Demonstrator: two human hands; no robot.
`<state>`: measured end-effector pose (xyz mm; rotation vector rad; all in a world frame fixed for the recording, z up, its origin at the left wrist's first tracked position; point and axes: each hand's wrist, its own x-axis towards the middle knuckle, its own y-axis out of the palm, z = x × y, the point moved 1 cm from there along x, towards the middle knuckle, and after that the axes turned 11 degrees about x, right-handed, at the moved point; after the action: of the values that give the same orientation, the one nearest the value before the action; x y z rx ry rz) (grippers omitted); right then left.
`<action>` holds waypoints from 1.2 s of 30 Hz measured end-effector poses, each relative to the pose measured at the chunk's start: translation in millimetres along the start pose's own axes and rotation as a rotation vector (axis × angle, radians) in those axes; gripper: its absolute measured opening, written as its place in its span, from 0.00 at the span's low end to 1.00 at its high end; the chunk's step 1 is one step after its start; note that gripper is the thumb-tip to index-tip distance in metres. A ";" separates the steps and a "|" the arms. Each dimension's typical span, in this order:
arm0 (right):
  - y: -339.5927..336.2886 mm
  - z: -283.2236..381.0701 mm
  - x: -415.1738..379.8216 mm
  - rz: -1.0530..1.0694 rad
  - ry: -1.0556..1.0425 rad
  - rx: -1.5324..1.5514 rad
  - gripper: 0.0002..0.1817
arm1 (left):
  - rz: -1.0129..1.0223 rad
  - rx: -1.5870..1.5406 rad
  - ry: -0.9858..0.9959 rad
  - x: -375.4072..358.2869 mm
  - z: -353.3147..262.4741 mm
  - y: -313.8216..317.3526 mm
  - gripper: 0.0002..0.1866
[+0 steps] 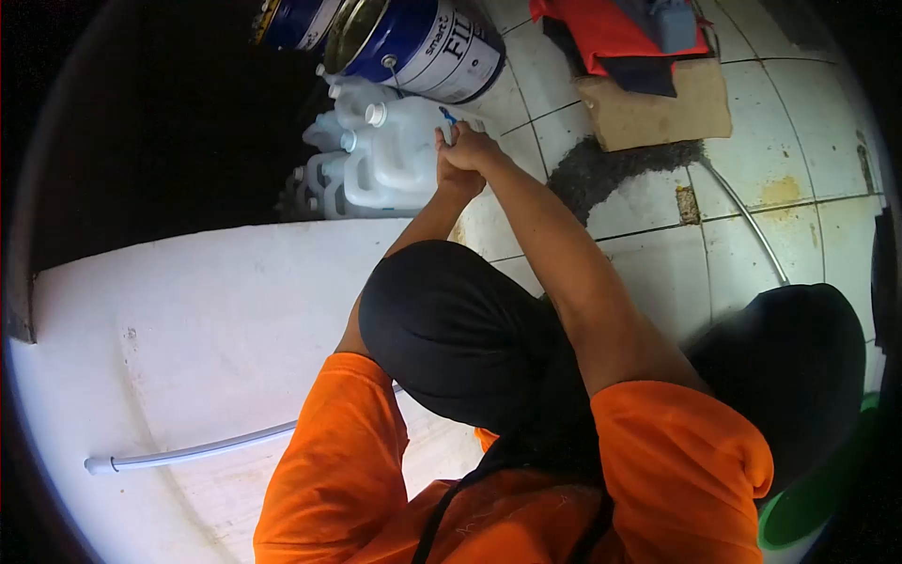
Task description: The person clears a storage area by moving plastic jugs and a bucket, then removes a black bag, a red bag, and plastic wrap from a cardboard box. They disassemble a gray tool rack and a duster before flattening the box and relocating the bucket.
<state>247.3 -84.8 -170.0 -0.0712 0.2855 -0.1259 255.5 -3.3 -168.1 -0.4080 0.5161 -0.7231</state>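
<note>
Both my arms reach forward past my knee to a group of translucent white plastic jugs (399,141) on the tiled floor. My left hand (458,174) is beside the nearest jug, partly covered by the other hand. My right hand (470,148) lies over it with its fingers bent. A small blue object (447,115) shows just above the fingers, against the jug. Whether either hand grips it is too small to tell. Right behind the jugs stands a blue and white bucket (437,52).
A second bucket (299,23) is at the top left. Cardboard (658,105) lies under a red and black cloth (615,38). Near it are a dark patch (601,177) and a thin metal tube (747,218). A pale hose (197,451) lies left; a green tub (813,503) is lower right.
</note>
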 end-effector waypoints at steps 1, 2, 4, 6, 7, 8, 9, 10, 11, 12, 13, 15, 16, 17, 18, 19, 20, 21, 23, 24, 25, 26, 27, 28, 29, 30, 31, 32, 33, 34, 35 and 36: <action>4.2 0.9 -1.9 0.018 0.002 0.002 0.40 | 0.008 0.013 -0.008 -3.0 1.3 2.3 0.33; 5.3 1.8 -2.4 0.003 -0.007 0.000 0.40 | 0.008 0.019 -0.011 -4.1 2.5 3.6 0.34; 13.9 -0.8 5.0 -0.036 -0.015 -0.004 0.44 | 0.024 0.032 -0.020 -8.5 6.0 8.2 0.35; 15.6 -2.5 4.9 0.023 -0.038 -0.052 0.42 | 0.033 0.043 -0.025 -14.5 9.0 13.2 0.35; 14.3 -1.6 1.1 0.066 -0.064 -0.103 0.40 | 0.041 0.048 -0.027 -17.1 10.3 15.6 0.36; 13.8 1.2 -3.3 0.071 -0.061 -0.103 0.40 | 0.040 0.050 -0.026 -21.1 12.6 17.4 0.36; 18.9 -4.7 0.8 0.029 0.030 -0.092 0.38 | 0.045 0.047 -0.025 -24.0 13.7 19.5 0.36; 22.5 -9.8 4.3 -0.015 0.120 -0.081 0.36 | 0.138 0.035 -0.011 -26.9 18.1 23.6 0.39; 24.2 -14.8 8.2 -0.018 0.120 -0.079 0.36 | 0.228 0.026 0.003 -27.2 23.2 26.7 0.42; 23.4 -19.3 7.8 -0.016 0.146 -0.115 0.32 | 0.281 0.057 0.008 -27.6 26.0 29.0 0.40; 22.3 -24.2 7.3 -0.015 0.173 -0.151 0.29 | 0.279 0.058 0.013 -30.5 29.1 31.2 0.40; 13.3 -30.0 4.3 0.009 0.202 -0.185 0.28 | 0.179 0.052 0.057 -35.1 33.1 35.6 0.38; 7.6 -31.6 -0.1 0.041 0.228 -0.220 0.27 | 0.154 0.033 0.037 -36.2 33.0 38.4 0.37; 1.0 -32.2 -4.0 0.037 0.231 -0.218 0.27 | 0.151 0.034 0.041 -36.6 32.4 41.2 0.37; -4.2 -34.1 -5.9 0.050 0.238 -0.224 0.25 | 0.140 0.023 0.035 -37.7 33.1 41.9 0.36; -8.3 -35.3 -8.4 0.064 0.243 -0.229 0.24 | 0.130 0.013 0.028 -39.0 34.3 42.6 0.36; -12.4 -36.2 -11.0 0.066 0.240 -0.228 0.24 | 0.132 0.015 0.025 -39.6 35.1 43.4 0.36; -15.8 -39.6 -10.3 0.050 0.223 -0.238 0.23 | 0.172 0.009 0.023 -39.1 36.4 43.4 0.35; -20.3 -49.4 -8.2 0.049 0.205 -0.242 0.22 | 0.226 0.006 0.019 -41.8 38.0 47.7 0.35; -25.8 -54.1 -5.1 0.062 0.202 -0.260 0.22 | 0.219 0.005 0.000 -41.0 38.8 51.3 0.34; -28.7 -52.7 -7.7 0.077 0.201 -0.278 0.22 | 0.215 0.002 -0.018 -42.6 39.5 55.8 0.34; -32.2 -51.0 -9.5 0.080 0.200 -0.274 0.22 | 0.207 -0.005 -0.019 -42.0 41.4 59.8 0.34; -39.4 -50.7 -12.3 0.095 0.223 -0.283 0.22 | 0.204 -0.002 -0.015 -42.2 42.9 62.0 0.34; -44.7 -51.5 -17.3 0.109 0.250 -0.291 0.22 | 0.226 -0.007 -0.028 -44.1 44.1 64.5 0.34; -47.3 -51.0 -22.6 0.100 0.257 -0.288 0.22 | 0.244 -0.011 -0.040 -44.8 44.7 66.4 0.34; -47.3 -53.6 -23.0 0.088 0.248 -0.289 0.22 | 0.261 -0.027 -0.039 -46.2 45.2 65.6 0.31; -50.0 -52.7 -23.7 0.073 0.237 -0.289 0.21 | 0.248 -0.025 -0.034 -46.1 43.1 78.0 0.31; -52.5 -52.3 -25.5 0.060 0.237 -0.285 0.21 | 0.205 -0.005 -0.056 -47.9 40.7 89.9 0.29; -54.2 -51.3 -30.5 0.046 0.216 -0.287 0.20 | 0.163 0.014 -0.076 -48.9 40.0 97.5 0.28; -55.0 -51.6 -33.2 0.035 0.195 -0.289 0.20 | 0.168 -0.019 -0.075 -51.8 40.6 95.1 0.25; -54.6 -51.3 -35.4 0.028 0.200 -0.284 0.20 | 0.162 -0.017 -0.066 -54.1 41.4 92.8 0.25; -55.3 -51.2 -35.1 0.030 0.148 -0.318 0.18 | 0.190 -0.007 -0.081 -52.8 41.9 93.4 0.24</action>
<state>193.1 -137.5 -204.5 -0.3740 0.4529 -0.0554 294.2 105.2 -167.0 -0.3879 0.4738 -0.5197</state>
